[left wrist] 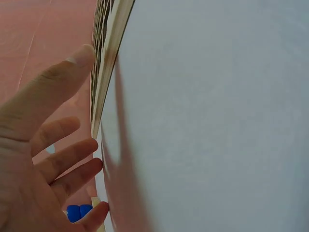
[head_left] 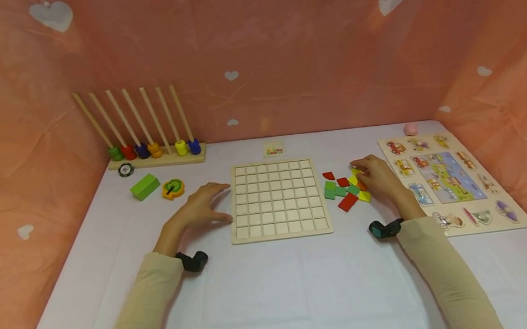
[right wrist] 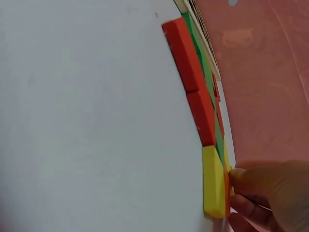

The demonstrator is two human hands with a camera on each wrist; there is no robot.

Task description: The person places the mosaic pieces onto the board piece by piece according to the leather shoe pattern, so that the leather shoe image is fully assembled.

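A wooden grid board (head_left: 282, 236) of square cells lies flat in front of me. My left hand (head_left: 198, 206) is spread at its left edge, thumb and fingers apart, with nothing in its grasp. Right of the board is a loose cluster of flat coloured blocks, among them a red block (head_left: 348, 202), a green block (head_left: 330, 190) and a yellow block (right wrist: 213, 181). At the cluster's far right side my right hand (head_left: 377, 174) pinches another yellow block (head_left: 355, 171) between thumb and fingers, which partly hide it.
A small pattern card (head_left: 273, 148) lies behind the board. Back left stands a peg rack (head_left: 169, 158) with coloured beads, near a green block (head_left: 145, 187) and a tree-shaped piece (head_left: 173, 189). A picture puzzle (head_left: 497, 210) lies under my right forearm's far side, a pink object (head_left: 410, 128) behind it.
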